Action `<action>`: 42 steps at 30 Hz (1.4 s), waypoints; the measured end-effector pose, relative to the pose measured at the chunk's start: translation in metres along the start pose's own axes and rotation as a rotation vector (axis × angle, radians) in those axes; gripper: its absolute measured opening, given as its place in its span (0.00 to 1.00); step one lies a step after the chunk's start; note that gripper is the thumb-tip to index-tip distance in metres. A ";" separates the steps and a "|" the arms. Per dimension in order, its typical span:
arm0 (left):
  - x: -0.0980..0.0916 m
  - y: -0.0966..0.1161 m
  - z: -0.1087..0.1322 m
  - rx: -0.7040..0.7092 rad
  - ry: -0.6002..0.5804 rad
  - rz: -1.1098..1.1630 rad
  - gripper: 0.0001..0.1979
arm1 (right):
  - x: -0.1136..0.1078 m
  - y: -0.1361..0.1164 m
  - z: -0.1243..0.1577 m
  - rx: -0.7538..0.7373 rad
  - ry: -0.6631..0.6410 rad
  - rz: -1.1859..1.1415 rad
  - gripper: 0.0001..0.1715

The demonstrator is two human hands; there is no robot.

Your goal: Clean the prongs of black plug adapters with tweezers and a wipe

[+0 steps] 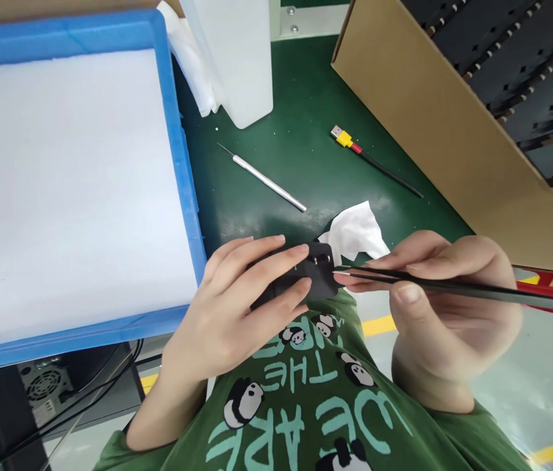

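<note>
right hand (pixel 445 314) holds black tweezers (pixel 453 286) lying crosswise, tips leftward at black adapter (pixel 318 271).

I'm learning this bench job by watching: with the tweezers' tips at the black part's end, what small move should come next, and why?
Probably ease the tweezers slightly further into the black part, since their tips already meet its end face. The left hand grips the part firmly; the right hand pinches the tweezers.

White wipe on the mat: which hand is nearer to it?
Right. The right hand, holding black tweezers, sits just beside the wipe; the left hand holds the black part farther off.
</note>
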State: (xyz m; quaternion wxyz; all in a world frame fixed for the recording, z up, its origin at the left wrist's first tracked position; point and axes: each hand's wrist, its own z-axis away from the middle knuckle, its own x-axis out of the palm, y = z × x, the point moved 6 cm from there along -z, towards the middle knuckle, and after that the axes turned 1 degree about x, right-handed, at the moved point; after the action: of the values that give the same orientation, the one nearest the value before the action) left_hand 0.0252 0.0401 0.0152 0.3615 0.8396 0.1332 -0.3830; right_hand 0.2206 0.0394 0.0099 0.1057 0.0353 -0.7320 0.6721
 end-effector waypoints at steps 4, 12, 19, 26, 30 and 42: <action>-0.001 0.002 0.001 -0.003 0.003 0.169 0.07 | 0.001 -0.001 0.004 -0.051 -0.003 -0.018 0.15; -0.001 -0.004 0.000 0.012 -0.069 0.187 0.06 | 0.000 0.005 0.011 -0.022 -0.094 0.036 0.19; -0.001 -0.006 0.000 -0.007 -0.046 0.198 0.08 | 0.015 -0.001 0.018 -0.098 -0.356 0.311 0.24; -0.001 -0.007 0.000 -0.013 -0.019 0.265 0.07 | 0.017 0.000 0.015 -0.132 -0.364 0.366 0.22; -0.001 -0.008 0.000 -0.022 -0.021 0.263 0.07 | 0.016 0.001 0.015 -0.123 -0.364 0.366 0.23; -0.001 -0.007 0.000 -0.012 -0.025 0.263 0.07 | 0.013 0.002 0.016 -0.103 -0.345 0.369 0.23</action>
State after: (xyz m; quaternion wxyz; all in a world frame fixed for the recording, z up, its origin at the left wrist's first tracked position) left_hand 0.0208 0.0450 0.0120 0.4151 0.8429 0.0198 -0.3418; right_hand 0.2063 0.0248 0.0096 -0.1434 0.0101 -0.7664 0.6260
